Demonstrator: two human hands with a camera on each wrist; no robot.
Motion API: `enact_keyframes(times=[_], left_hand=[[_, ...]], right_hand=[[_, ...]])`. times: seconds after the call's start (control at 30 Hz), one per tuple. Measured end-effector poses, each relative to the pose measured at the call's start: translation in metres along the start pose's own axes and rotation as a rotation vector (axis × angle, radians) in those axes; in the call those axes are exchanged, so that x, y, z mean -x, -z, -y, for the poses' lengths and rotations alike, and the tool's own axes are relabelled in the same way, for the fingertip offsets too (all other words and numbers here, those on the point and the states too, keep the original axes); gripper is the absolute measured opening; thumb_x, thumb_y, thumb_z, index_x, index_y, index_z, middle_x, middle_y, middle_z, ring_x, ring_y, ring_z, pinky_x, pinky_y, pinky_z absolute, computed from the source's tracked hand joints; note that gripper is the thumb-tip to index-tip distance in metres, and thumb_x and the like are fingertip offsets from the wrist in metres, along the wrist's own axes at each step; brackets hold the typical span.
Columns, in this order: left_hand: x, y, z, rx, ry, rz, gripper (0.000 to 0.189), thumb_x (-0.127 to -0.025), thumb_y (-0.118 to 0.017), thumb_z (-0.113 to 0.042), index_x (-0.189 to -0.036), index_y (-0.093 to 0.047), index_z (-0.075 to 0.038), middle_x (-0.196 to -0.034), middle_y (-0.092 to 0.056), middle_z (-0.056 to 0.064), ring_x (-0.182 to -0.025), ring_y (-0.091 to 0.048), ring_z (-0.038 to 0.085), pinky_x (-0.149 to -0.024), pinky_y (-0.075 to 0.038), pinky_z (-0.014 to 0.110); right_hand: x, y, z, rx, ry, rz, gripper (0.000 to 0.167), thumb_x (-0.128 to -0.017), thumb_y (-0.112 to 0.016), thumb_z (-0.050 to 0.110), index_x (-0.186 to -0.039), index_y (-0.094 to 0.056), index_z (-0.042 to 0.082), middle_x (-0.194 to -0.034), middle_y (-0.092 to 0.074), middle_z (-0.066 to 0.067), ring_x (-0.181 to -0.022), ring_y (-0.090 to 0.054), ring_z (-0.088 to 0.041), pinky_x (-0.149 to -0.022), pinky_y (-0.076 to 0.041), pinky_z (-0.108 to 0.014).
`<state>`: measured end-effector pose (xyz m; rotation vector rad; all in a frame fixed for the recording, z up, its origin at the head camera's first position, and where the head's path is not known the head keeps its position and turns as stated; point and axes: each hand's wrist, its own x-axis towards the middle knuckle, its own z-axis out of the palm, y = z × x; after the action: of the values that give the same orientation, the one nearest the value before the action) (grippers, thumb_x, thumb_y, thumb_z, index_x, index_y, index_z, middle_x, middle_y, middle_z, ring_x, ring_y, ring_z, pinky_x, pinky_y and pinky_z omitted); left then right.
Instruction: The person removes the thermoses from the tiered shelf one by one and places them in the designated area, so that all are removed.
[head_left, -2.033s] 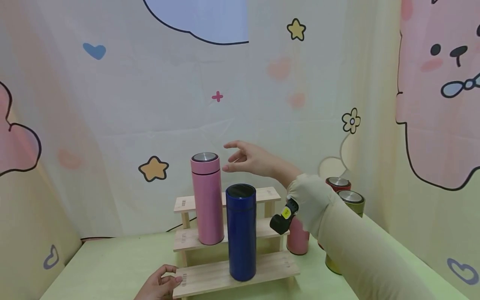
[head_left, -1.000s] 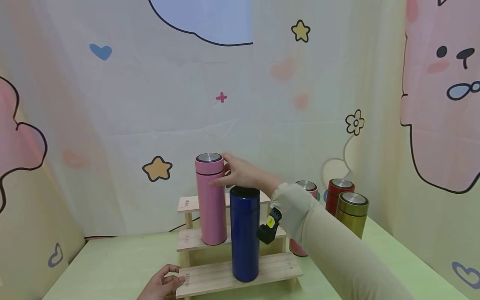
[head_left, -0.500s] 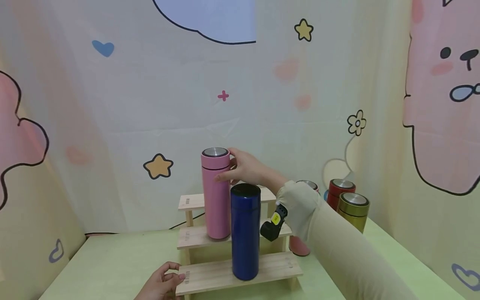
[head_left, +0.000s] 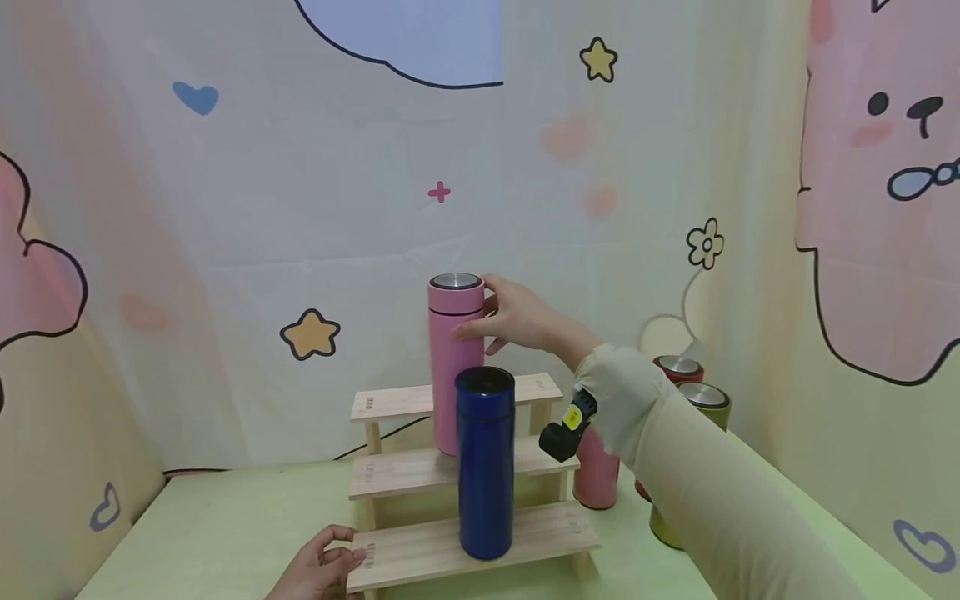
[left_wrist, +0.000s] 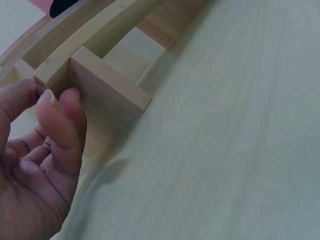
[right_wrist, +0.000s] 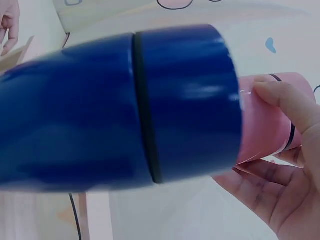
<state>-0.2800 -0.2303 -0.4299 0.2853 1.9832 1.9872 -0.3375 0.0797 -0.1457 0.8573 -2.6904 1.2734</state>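
My right hand (head_left: 517, 317) grips a pink thermos (head_left: 456, 350) near its lid, thumb on the near side. The thermos is upright, its base overlapping the back part of the middle tier in the head view. A dark blue thermos (head_left: 485, 467) stands on the lowest tier of the three-tier wooden stand (head_left: 405, 546), partly in front of the pink one. In the right wrist view the blue thermos (right_wrist: 150, 110) hides much of the pink thermos (right_wrist: 262, 120). My left hand (head_left: 318, 567) pinches the left end of the lowest tier, by its corner (left_wrist: 47, 75).
Right of the stand, on the pale green table (head_left: 217, 533), stand another pink thermos (head_left: 596, 475), a red one (head_left: 678, 365) and an olive-gold one (head_left: 705, 400), partly behind my right sleeve (head_left: 697, 467). A printed curtain (head_left: 360, 208) closes off the back.
My right hand reached the pink thermos, took hold near its top, then moved it rightward and up from its spot on the middle tier. The left hand stayed at the stand's corner.
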Motion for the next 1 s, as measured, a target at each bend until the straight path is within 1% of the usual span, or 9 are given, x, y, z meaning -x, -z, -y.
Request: enact_keyframes(times=[0.07,0.23,0.47,0.67,0.8,1.0], left_hand=[[0.0,0.0,0.0,-0.006,-0.001,-0.001,0.039,-0.093,-0.064,-0.02,-0.116,-0.041,0.001,-0.086,-0.064,0.0,-0.073,-0.067,0.012,-0.064,-0.057,0.026],[0.0,0.001,0.001,-0.004,-0.008,0.015,0.037,-0.094,-0.063,-0.02,-0.116,-0.041,0.001,-0.086,-0.064,-0.001,-0.073,-0.067,0.011,-0.065,-0.057,0.026],[0.0,0.0,0.001,-0.004,-0.012,0.025,0.036,-0.094,-0.062,-0.019,-0.116,-0.041,0.001,-0.086,-0.065,-0.001,-0.072,-0.066,0.01,-0.065,-0.056,0.025],[0.001,-0.002,0.002,-0.001,-0.017,0.024,0.04,-0.093,-0.065,-0.022,-0.116,-0.041,0.001,-0.087,-0.064,-0.001,-0.071,-0.066,0.01,-0.065,-0.056,0.024],[0.001,-0.002,0.003,0.008,-0.014,0.023,0.042,-0.091,-0.066,-0.023,-0.116,-0.041,0.0,-0.087,-0.064,0.0,-0.072,-0.066,0.01,-0.065,-0.056,0.024],[0.003,-0.005,0.005,-0.011,-0.016,0.011,0.039,-0.094,-0.063,-0.021,-0.117,-0.04,0.001,-0.087,-0.064,-0.001,-0.073,-0.067,0.011,-0.066,-0.057,0.026]], right_hand=[[0.001,0.004,0.0,0.004,0.004,0.0,0.068,-0.084,-0.075,0.024,-0.138,-0.036,0.011,-0.123,-0.061,-0.018,-0.106,-0.063,-0.03,-0.072,-0.059,-0.038],[0.005,0.013,0.0,0.031,0.003,-0.008,0.068,-0.084,-0.075,0.024,-0.138,-0.036,0.011,-0.122,-0.062,-0.018,-0.105,-0.064,-0.03,-0.073,-0.059,-0.037],[0.009,0.028,-0.002,0.044,-0.001,-0.037,0.068,-0.083,-0.076,0.024,-0.137,-0.038,0.008,-0.121,-0.063,-0.019,-0.104,-0.065,-0.029,-0.077,-0.059,-0.039],[0.018,0.041,-0.004,0.08,-0.003,-0.045,0.067,-0.083,-0.075,0.025,-0.137,-0.038,0.008,-0.12,-0.063,-0.018,-0.104,-0.065,-0.029,-0.076,-0.059,-0.038],[0.024,0.05,-0.009,0.093,-0.015,-0.052,0.068,-0.084,-0.074,0.025,-0.138,-0.037,0.008,-0.123,-0.062,-0.019,-0.106,-0.065,-0.03,-0.077,-0.059,-0.04],[0.034,0.064,-0.017,0.099,-0.032,-0.069,0.069,-0.085,-0.074,0.025,-0.139,-0.036,0.007,-0.123,-0.062,-0.02,-0.106,-0.065,-0.03,-0.08,-0.058,-0.04]])
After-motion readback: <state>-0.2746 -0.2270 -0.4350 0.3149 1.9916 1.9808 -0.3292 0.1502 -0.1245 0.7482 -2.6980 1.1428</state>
